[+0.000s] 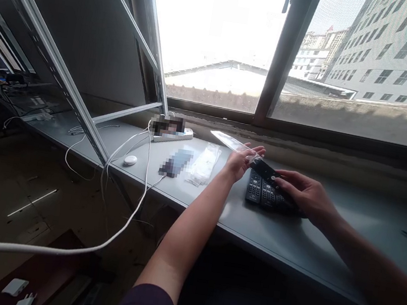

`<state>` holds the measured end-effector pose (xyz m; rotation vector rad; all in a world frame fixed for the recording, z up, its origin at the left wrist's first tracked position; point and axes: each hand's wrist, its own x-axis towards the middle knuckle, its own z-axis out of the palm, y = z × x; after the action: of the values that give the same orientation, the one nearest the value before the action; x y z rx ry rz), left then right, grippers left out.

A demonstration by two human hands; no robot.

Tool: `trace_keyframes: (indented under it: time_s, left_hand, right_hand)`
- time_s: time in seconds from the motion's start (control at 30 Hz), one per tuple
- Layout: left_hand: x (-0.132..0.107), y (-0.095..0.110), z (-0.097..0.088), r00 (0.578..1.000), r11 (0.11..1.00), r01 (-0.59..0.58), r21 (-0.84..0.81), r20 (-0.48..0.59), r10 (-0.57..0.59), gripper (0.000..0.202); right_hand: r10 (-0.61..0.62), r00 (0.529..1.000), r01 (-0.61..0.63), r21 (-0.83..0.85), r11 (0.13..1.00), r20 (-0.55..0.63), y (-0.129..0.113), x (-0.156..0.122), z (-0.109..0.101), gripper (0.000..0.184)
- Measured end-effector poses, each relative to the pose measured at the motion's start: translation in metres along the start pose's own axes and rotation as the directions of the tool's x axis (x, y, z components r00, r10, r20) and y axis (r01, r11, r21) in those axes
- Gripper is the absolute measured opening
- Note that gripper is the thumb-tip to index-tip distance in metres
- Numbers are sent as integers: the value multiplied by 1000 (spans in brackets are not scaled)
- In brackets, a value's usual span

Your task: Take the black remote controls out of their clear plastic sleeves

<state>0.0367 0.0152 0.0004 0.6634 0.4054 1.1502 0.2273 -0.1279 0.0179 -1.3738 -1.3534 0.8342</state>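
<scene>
Above the remote row (268,195), the left grip (241,160) held a sleeve (230,140) that needed aligning with the right grip's (302,192) held remote (263,169).

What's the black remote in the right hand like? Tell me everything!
The remote is black, long and slim, and looks plastic, with small pale marks or buttons. It slants above other remotes on the table. The right hand grips one end; the other end is at the bag in the left hand; whether it's inside isn't clear.

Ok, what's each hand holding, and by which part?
Right hand: a black remote, by its right end. Left hand: a clear bag, by the end at the remote.
</scene>
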Motion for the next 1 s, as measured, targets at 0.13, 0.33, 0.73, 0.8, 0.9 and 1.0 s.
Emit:
trace_keyframes:
  time_s: [0.13,0.33,0.73,0.8,0.9,1.0]
  left_hand:
    - [-1,0,-1,1000,998,11,63,21,-12,61]
    - [0,-3,-2,999,991,25,133,43,-31,49]
    - [2,-3,-1,999,994,33,105,-18,-31,37]
    - [3,-4,0,999,994,26,110,-48,-21,29]
    - [2,-3,0,998,993,9,118,-65,-1,24]
    - [0,-1,0,997,992,5,123,-72,3,27]
  right_hand:
    - [-25,997,26,16,1000,-73,0,1,-2,47]
    - [-43,996,45,27,999,-72,6,4,-2,50]
    - [-32,990,33,11,999,-135,13,9,-6,55]
    - [-26,990,30,30,999,-138,12,8,-6,51]
    - [-19,993,27,69,997,-117,10,6,-5,50]
    - [-37,996,43,66,997,-87,6,4,-3,54]
